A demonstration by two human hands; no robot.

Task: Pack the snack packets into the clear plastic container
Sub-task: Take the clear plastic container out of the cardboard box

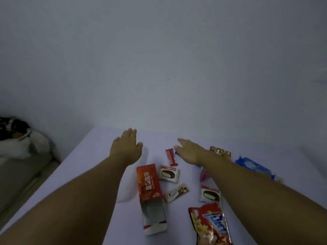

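Both grips are reaching forward spread and empty, the left hand (pixel 126 147) and right hand (pixel 190 152) hovering over a pale lavender counter (pixel 85 170); assorted snack packets (pixel 169 175) are lying scattered below and between the forearms, untouched.

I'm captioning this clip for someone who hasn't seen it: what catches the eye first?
Two bare arms reach forward over a pale table, the left hand and right hand open and empty. Snacks lie scattered below them: a tall red box in the middle and a red popcorn bag at the near edge. No clear container is in view.
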